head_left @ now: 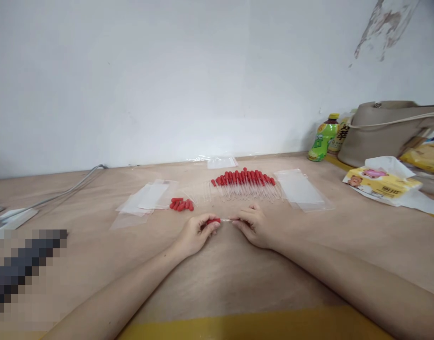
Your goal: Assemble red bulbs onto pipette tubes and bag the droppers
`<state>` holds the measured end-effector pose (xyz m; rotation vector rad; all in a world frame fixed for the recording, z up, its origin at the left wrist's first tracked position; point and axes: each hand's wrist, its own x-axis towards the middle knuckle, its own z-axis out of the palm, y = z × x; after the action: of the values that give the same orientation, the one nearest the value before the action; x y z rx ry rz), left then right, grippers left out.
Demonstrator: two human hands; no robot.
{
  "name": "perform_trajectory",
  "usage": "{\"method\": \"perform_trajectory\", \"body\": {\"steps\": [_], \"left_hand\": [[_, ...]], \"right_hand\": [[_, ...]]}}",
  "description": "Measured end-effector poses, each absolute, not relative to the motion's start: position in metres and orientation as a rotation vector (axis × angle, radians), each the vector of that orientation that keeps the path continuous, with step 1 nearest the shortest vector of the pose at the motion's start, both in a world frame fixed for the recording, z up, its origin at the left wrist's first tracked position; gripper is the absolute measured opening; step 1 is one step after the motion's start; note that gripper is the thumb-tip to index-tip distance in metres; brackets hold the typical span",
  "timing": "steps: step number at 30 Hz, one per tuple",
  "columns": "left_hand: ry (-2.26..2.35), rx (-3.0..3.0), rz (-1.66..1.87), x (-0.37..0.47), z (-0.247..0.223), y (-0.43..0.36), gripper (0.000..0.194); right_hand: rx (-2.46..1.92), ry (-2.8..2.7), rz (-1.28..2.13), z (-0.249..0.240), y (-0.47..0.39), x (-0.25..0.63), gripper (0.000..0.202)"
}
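Between finger and thumb, my left hand (pixel 197 233) pinches a red rubber dropper bulb (pixel 213 220). My right hand (pixel 254 226) grips a thin clear dropper tube (pixel 225 220), whose left end meets the bulb; how far it sits inside is hidden by my fingers. Just beyond my left hand lies a small heap of loose red bulbs (pixel 181 204). A few bare clear tubes (pixel 207 191) lie to the right of that heap. Beyond my right hand, many droppers with red bulbs (pixel 247 178) are spread in a row, tubes pointing toward me.
Clear plastic bags (pixel 149 196) lie at the left, and more bags (pixel 300 189) at the right. A green bottle (pixel 323 139), a grey bag (pixel 383 134) and a yellow tissue pack (pixel 380 182) stand at the right. A grey cable (pixel 71 189) crosses the table's left side.
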<state>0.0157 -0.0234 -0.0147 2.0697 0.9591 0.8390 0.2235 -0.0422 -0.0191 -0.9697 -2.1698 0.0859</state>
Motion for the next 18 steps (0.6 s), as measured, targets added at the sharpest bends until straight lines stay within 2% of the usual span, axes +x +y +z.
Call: {"method": "perform_trajectory", "body": {"steps": [5, 13, 18], "left_hand": [[0.961, 2.132, 0.825, 0.014, -0.015, -0.026, 0.023], [1.025, 2.211, 0.816, 0.014, -0.018, -0.028, 0.025], [1.045, 2.223, 0.908, 0.01, -0.018, -0.022, 0.025]], "right_hand": [[-0.996, -2.217, 0.07, -0.01, -0.045, 0.226, 0.016], [-0.986, -2.252, -0.204, -0.008, -0.05, 0.223, 0.02], [-0.897, -2.175, -0.12, -0.02, -0.04, 0.228, 0.018]]}}
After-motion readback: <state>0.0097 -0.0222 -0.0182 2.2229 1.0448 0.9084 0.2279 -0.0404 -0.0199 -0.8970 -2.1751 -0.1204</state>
